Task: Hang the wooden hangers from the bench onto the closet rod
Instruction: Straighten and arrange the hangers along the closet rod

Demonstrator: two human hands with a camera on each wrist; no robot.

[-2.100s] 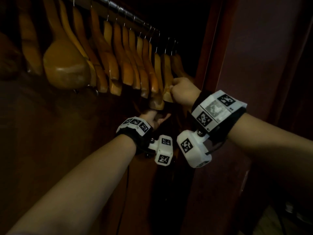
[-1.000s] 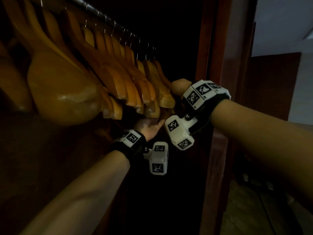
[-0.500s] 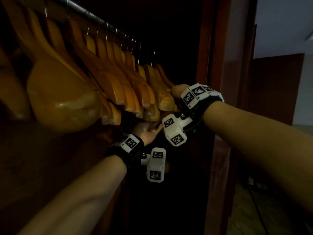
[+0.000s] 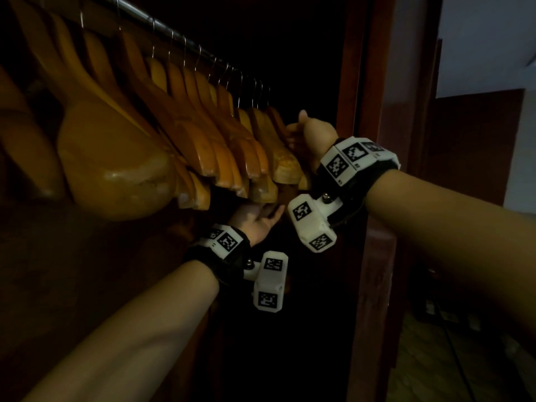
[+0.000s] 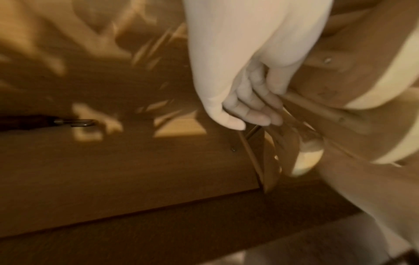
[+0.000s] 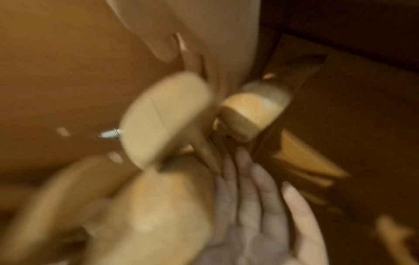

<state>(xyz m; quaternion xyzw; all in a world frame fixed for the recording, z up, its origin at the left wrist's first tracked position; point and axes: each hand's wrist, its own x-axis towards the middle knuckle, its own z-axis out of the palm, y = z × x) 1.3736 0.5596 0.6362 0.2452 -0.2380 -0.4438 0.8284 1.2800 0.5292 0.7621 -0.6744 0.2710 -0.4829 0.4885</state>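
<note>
Several wooden hangers [image 4: 226, 146] hang close together on the metal closet rod [image 4: 174, 33]. My right hand [image 4: 311, 132] is at the right end of the row, thumb raised, with its fingers lying against the last hanger [image 4: 285, 161]. Its fingertips are hidden behind the wood. My left hand [image 4: 256, 219] is under the hanger ends, palm up. In the right wrist view the left hand [image 6: 256, 206] shows straight fingers beneath a rounded hanger end [image 6: 165, 114]. In the left wrist view its fingers [image 5: 254, 111] touch a hanger's thin lower bar [image 5: 317, 107].
The closet's dark red door frame [image 4: 374, 111] stands just right of my right wrist. A big hanger shoulder [image 4: 116, 169] looms near the camera on the left. The wooden closet wall [image 5: 113, 161] lies behind the hangers. The closet interior is very dark.
My right hand was a closed fist on the last hanger; its thumb is now lifted and its fingers have loosened. The left hand stays under the hanger ends.
</note>
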